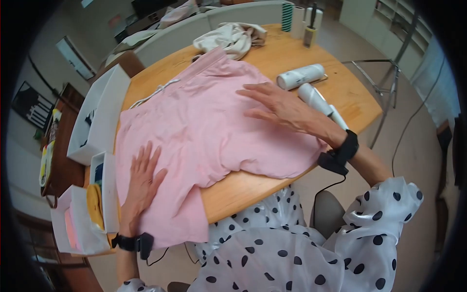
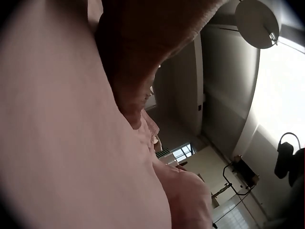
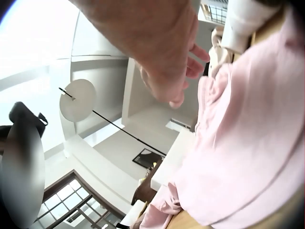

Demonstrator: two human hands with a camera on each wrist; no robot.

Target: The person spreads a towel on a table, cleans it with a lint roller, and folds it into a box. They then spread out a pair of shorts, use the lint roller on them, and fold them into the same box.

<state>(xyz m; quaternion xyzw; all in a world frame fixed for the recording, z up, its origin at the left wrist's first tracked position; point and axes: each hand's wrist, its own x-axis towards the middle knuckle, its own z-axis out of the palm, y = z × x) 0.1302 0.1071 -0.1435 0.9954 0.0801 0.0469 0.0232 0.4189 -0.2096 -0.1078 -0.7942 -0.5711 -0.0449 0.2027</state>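
At far left, a translucent white plastic bin (image 1: 83, 244) holds pink cloth (image 1: 72, 228); behind it, a taller rectangular white box (image 1: 101, 100) has dark items (image 1: 89, 121) inside. A narrow white box (image 1: 111, 194) beside them holds dark blue cloth (image 1: 99, 173); a folded mustard cloth (image 1: 95, 207) sits where it meets the bin, in which one I cannot tell. The left hand (image 1: 142, 177), fingers straight and grasping nothing, rests flat on soft, wrinkled pink shorts (image 1: 194, 126) spread across the wooden tabletop (image 1: 248, 192), their white drawstring (image 1: 158, 91) trailing at the ribbed waistband. Crumpled cream fabric (image 1: 226, 39) lies beyond. The right hand (image 1: 284, 109) hovers above the shorts, fingers extended and released. Near it lie smooth white cylinders (image 1: 300, 76); farther back, a yellowish cup (image 1: 309, 36) holds a dark-handled implement (image 1: 313, 14).
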